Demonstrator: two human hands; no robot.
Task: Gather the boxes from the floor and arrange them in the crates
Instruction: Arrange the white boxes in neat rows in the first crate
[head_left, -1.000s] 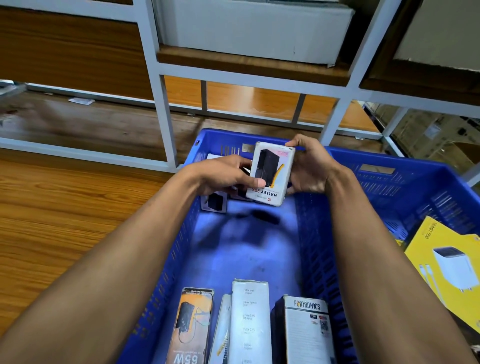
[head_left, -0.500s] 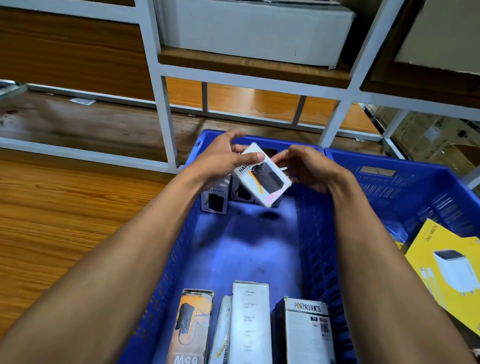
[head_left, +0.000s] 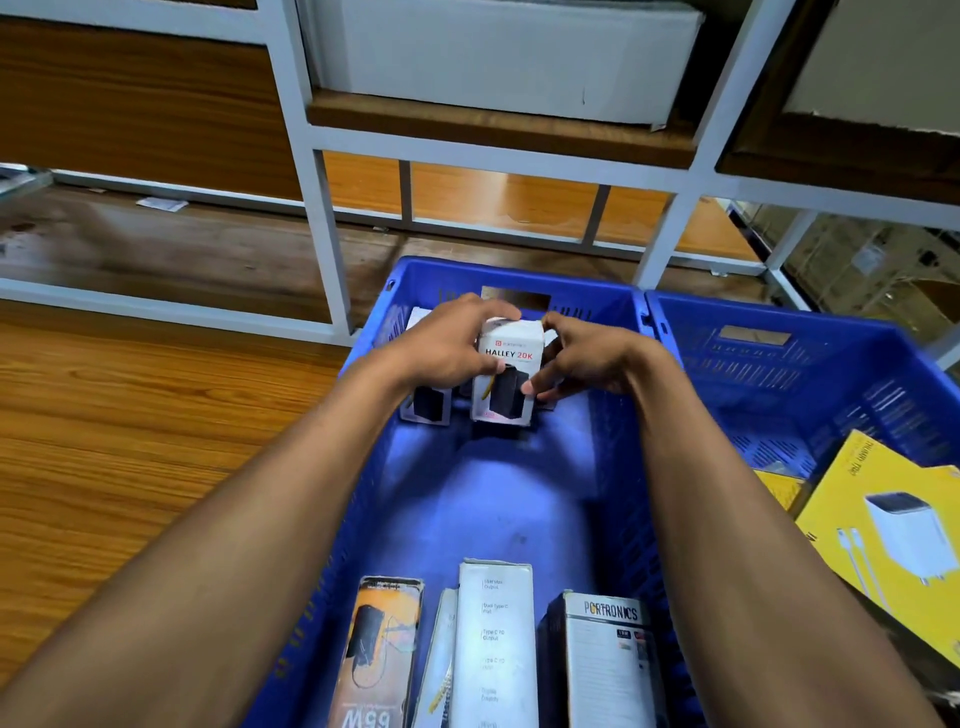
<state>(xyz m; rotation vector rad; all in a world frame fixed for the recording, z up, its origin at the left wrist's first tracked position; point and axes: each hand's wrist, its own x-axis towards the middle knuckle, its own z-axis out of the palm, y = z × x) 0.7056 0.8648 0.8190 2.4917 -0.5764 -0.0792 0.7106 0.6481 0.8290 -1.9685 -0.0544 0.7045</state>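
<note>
Placement is helped if the white rectangular "HALLEY 20K" cardboard box (head_left: 506, 371), pinched upright at frame centre by left hand (head_left: 447, 347) and right hand (head_left: 582, 358), is lowered flush against the matching boxes (head_left: 428, 405) in the blue plastic crate (head_left: 519, 499).

Boxes behind the left hand (head_left: 441, 353) stay mostly hidden — near boxes (head_left: 496, 649) cut off below.

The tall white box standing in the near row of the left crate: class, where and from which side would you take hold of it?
Take the tall white box by its two broad faces near the top edge, coming from above. It stands upright and rises above the orange box and the Portronics box packed beside it, so only its upper part is free.
</note>
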